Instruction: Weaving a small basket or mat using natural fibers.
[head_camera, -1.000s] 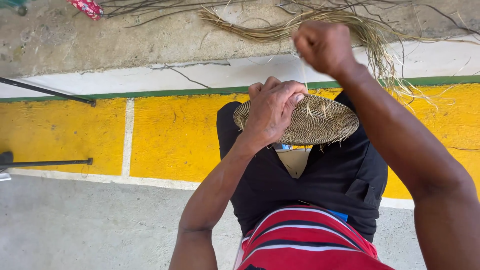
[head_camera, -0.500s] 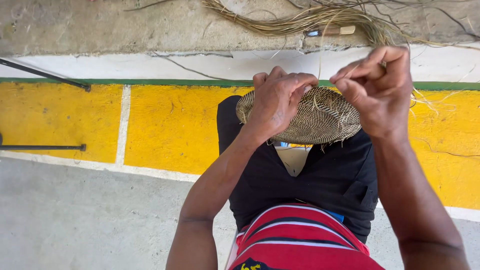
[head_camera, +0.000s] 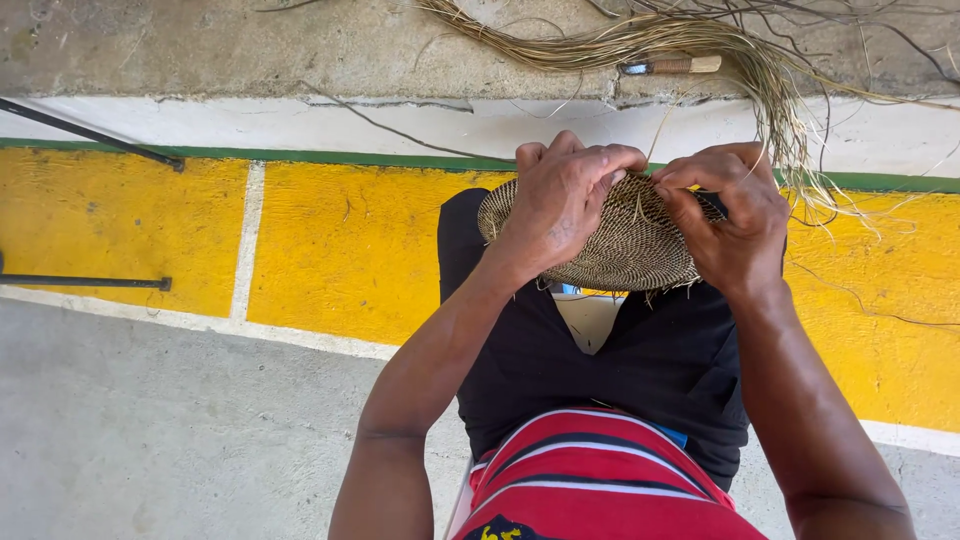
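Left hand (head_camera: 560, 205) and right hand (head_camera: 725, 215) both pinch the woven disc's (head_camera: 625, 250) far rim (resting on lap), fingers curled tight.

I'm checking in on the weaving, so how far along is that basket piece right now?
Done: a round woven disc rests on the knees. In hand: the left hand holds its rim while the right hand works there. Left: loose ends stick out at the edge, and a fibre bundle lies unused.
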